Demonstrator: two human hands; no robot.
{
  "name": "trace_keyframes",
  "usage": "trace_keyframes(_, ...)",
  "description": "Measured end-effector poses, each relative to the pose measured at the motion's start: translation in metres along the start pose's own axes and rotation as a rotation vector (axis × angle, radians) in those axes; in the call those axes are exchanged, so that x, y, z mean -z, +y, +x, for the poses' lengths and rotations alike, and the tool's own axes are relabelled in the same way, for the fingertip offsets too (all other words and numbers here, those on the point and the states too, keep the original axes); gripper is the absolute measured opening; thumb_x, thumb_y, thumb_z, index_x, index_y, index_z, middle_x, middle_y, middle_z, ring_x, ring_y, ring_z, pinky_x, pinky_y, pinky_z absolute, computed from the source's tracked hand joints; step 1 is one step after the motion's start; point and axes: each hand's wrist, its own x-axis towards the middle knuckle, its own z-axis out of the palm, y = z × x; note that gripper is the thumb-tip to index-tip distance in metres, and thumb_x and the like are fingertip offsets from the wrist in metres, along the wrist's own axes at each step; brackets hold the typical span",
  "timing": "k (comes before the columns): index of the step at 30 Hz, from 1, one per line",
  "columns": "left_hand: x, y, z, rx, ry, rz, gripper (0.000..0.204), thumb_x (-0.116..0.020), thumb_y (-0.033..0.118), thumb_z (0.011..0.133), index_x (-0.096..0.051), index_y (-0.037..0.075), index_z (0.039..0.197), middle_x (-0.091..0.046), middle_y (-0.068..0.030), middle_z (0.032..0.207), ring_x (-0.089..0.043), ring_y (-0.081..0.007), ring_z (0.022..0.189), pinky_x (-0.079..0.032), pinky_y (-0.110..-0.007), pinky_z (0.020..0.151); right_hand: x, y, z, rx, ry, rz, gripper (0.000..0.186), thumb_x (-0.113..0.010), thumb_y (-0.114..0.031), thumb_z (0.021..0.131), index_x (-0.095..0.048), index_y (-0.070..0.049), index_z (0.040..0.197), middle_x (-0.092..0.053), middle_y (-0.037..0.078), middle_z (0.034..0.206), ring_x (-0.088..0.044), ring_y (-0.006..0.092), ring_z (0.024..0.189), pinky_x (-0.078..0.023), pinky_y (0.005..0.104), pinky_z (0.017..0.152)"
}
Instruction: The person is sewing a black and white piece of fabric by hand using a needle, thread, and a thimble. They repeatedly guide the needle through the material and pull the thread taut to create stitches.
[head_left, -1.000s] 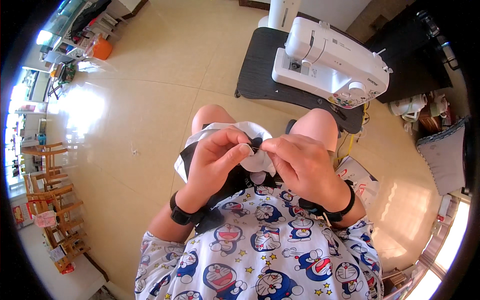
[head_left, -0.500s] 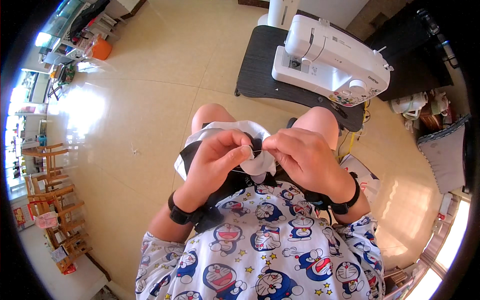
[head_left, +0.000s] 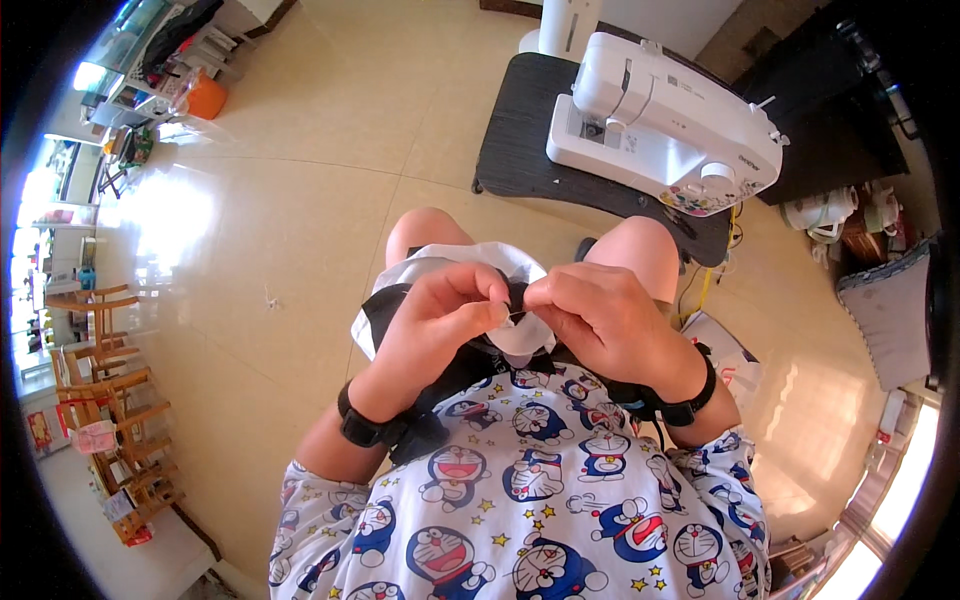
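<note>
Where both hands meet above the lap: left hand (head_left: 447,318) and right hand (head_left: 590,322) fingertip to fingertip, pinching the white-and-black fabric piece (head_left: 470,268), bunched between them, equally near each, long axis unclear.

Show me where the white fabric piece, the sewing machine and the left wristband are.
white fabric piece (head_left: 528,338), head view, on the bare patch below the fingertips.
sewing machine (head_left: 672,128), head view, on the white upper body.
left wristband (head_left: 362,427), head view, on the black band at the wrist.

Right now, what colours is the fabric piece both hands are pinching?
White and black fabric piece, seen in the head view.
</note>
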Motion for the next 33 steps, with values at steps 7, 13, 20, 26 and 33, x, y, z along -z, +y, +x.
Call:
trace_keyframes(7,0.003,0.000,-0.001,0.063,-0.068,-0.116,0.004,-0.055,0.006,0.081,-0.057,0.003,0.080,-0.057,0.0008,0.078,-0.051,-0.0060,0.073,-0.041,-0.020,0.069,-0.001,0.004,-0.002,0.008,-0.038,0.116,0.011,-0.056,-0.002,0.076,-0.054,-0.006,0.086,-0.058,0.012,0.074,-0.057,0.0319,0.068,-0.043,0.0373,0.056)
trace_keyframes(13,0.004,-0.004,0.001,0.065,-0.100,-0.144,0.005,-0.055,0.005,0.081,-0.057,0.003,0.077,-0.056,0.0011,0.076,-0.051,-0.0062,0.072,-0.041,-0.021,0.067,-0.001,0.000,-0.003,0.042,-0.037,0.101,0.011,-0.057,-0.002,0.075,-0.054,-0.006,0.085,-0.056,0.011,0.071,-0.056,0.0309,0.065,-0.043,0.0366,0.054)
trace_keyframes(20,0.002,-0.008,0.002,0.073,-0.135,-0.184,0.007,-0.055,0.006,0.083,-0.058,0.002,0.077,-0.056,0.0014,0.075,-0.050,-0.0060,0.071,-0.040,-0.020,0.067,-0.002,-0.003,-0.006,0.038,-0.011,0.099,0.011,-0.058,0.000,0.074,-0.055,-0.005,0.084,-0.056,0.012,0.071,-0.057,0.0304,0.065,-0.043,0.0364,0.053)
trace_keyframes(26,0.002,-0.009,0.002,0.034,-0.135,-0.190,0.008,-0.055,0.008,0.084,-0.058,0.002,0.080,-0.058,0.0008,0.077,-0.052,-0.0060,0.072,-0.042,-0.020,0.068,-0.001,-0.004,-0.005,0.039,-0.003,0.061,0.012,-0.058,0.001,0.075,-0.054,-0.004,0.085,-0.056,0.013,0.071,-0.056,0.0315,0.065,-0.043,0.0367,0.054)
trace_keyframes(33,-0.004,-0.002,-0.001,0.022,-0.085,-0.157,0.007,-0.058,0.008,0.084,-0.058,0.001,0.082,-0.058,0.0010,0.078,-0.054,-0.0044,0.072,-0.043,-0.017,0.065,-0.005,-0.004,-0.004,0.006,-0.002,0.046,0.016,-0.057,0.002,0.076,-0.052,-0.003,0.090,-0.056,0.013,0.075,-0.057,0.0317,0.069,-0.044,0.0369,0.057)
